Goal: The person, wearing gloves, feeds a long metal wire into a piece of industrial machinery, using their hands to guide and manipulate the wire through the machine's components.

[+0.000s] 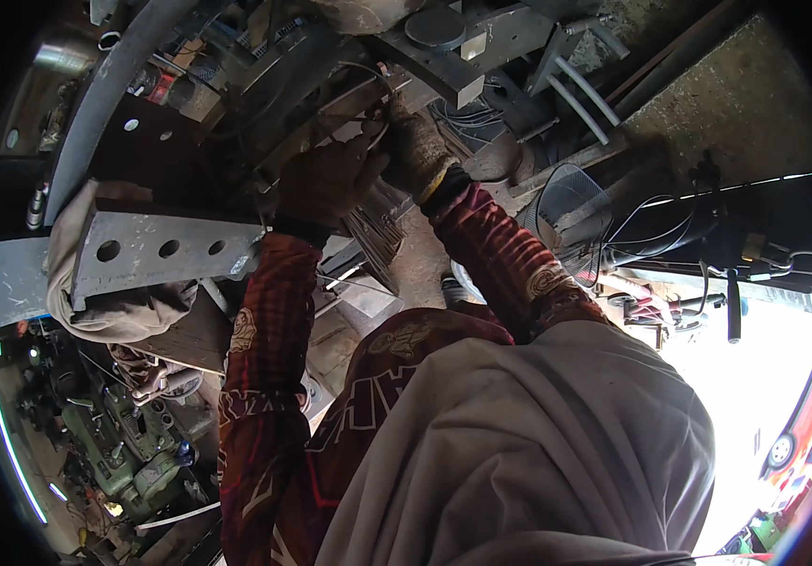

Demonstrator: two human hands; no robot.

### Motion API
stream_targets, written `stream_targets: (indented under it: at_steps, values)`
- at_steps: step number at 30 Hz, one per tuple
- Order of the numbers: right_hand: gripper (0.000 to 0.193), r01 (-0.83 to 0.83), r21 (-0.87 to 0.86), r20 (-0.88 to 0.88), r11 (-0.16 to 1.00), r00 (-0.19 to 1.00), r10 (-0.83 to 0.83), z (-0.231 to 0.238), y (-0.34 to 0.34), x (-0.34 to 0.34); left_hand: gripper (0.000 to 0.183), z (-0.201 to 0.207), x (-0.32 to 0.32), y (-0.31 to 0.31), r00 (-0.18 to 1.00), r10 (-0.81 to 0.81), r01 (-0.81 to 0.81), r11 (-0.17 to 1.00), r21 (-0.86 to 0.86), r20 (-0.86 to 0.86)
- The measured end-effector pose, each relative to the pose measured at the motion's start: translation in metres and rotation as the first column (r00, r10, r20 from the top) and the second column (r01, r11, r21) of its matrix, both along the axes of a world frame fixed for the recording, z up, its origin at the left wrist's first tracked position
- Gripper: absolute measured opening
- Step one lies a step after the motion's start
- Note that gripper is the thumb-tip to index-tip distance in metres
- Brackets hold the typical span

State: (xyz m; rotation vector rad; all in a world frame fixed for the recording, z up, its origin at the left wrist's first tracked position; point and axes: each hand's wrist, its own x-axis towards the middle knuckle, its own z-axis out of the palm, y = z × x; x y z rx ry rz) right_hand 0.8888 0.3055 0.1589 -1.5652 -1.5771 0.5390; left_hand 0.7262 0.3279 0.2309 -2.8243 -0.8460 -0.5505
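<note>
Both arms, in dark red patterned sleeves, reach up to a dark metal frame at the top middle. My left hand (323, 181) lies in shadow against the frame, its fingers curled; what they grip is hidden. Close on its right, my right hand (414, 151) wears a worn, pale work glove and closes near a flat metal bar (354, 106). What it holds cannot be made out. A thin curved cable (375, 72) loops over the bar beside the glove.
Left of my arm juts a grey steel plate with holes (165, 247), a cloth (95, 316) draped at it. A thick steel block (444, 80) overhangs to the right of the hands. Further right stand a mesh fan guard (571, 203) and metal rods (580, 99). Green machinery (128, 453) fills the lower left.
</note>
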Motion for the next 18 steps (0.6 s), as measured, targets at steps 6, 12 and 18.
stream_targets:
  at_steps: [6,12,18]
  values:
    - [0.050,-0.132,-0.127,-0.032,0.983,0.991,0.129,0.016,-0.004,0.036,0.028,-0.003,0.016,-0.036,0.956,0.234,-0.243,0.969,-0.033,-0.179]
    - [0.030,-0.262,-0.247,-0.614,0.933,0.787,0.059,0.023,-0.013,0.026,0.020,0.007,-0.021,-0.037,0.988,0.051,-0.039,0.995,0.087,-0.143]
    - [0.042,-0.111,0.021,-0.477,0.994,0.872,0.107,-0.047,0.007,0.008,0.021,0.012,-0.039,-0.035,0.989,0.063,-0.053,0.995,0.080,-0.137]
